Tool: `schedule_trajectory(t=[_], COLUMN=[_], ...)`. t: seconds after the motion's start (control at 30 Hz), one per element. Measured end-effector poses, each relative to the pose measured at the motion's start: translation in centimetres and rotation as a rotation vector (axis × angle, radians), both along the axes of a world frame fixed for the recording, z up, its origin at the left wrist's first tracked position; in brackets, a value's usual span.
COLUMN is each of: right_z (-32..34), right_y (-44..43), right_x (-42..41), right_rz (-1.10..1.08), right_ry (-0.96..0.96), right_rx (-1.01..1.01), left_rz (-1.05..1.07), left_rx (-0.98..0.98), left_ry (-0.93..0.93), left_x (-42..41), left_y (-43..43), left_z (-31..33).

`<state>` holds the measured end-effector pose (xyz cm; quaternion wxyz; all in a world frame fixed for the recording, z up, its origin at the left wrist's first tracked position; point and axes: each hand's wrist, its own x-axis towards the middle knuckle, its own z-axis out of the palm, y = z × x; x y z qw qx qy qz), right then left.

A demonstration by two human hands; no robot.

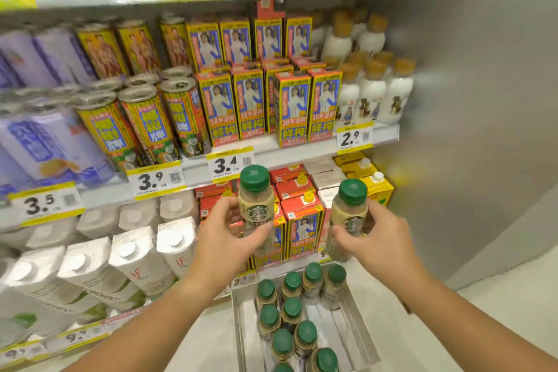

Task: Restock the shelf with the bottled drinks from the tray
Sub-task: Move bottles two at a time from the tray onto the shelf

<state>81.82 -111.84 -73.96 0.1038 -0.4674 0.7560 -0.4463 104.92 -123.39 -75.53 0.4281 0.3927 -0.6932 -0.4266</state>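
My left hand [225, 234] grips a green-capped coffee bottle [256, 199] upright in front of the lower shelf. My right hand [377, 234] holds a second green-capped bottle [350, 208], also upright, a little to the right. Both bottles are raised above the white tray [353, 311], which sits low at the bottom centre and holds several more green-capped bottles [293, 308]. The shelf [271, 157] with yellow price tags runs behind the two held bottles.
Red and yellow juice cartons [302, 220] stand right behind the held bottles. White coconut-water cartons [133, 257] fill the lower left. Cans [142, 124], cartons and white milk bottles [374, 93] fill the shelf above. A grey wall panel [483, 100] closes the right side.
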Motion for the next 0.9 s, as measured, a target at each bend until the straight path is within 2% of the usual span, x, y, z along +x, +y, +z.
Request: schedule_trajectory(t=[0.27,0.5,0.73,0.9], right_z=[20.8,36.2,42.5,44.6], right_y=[-3.6,-9.5,-20.0,-26.8], right_x=[-5.4,-9.9,-14.2,-17.1], right_rz=[-0.01,0.02,0.087,0.11], right_ry=[0.119,0.148,0.028,0.014], right_rx=[-0.266,-0.406,-0.376,-0.392], left_rz=[-0.056,0.023,0.133,0.261], left_rx=[-0.345,-0.43,-0.311,-0.41], left_ry=[0.032,0.109,0.071,0.092], left_x=[-4.8,-10.5,-17.6,-22.4], left_y=[-2.7,-5.9,-13.7,-19.6], left_z=[19.7,35.9,42.7,44.2])
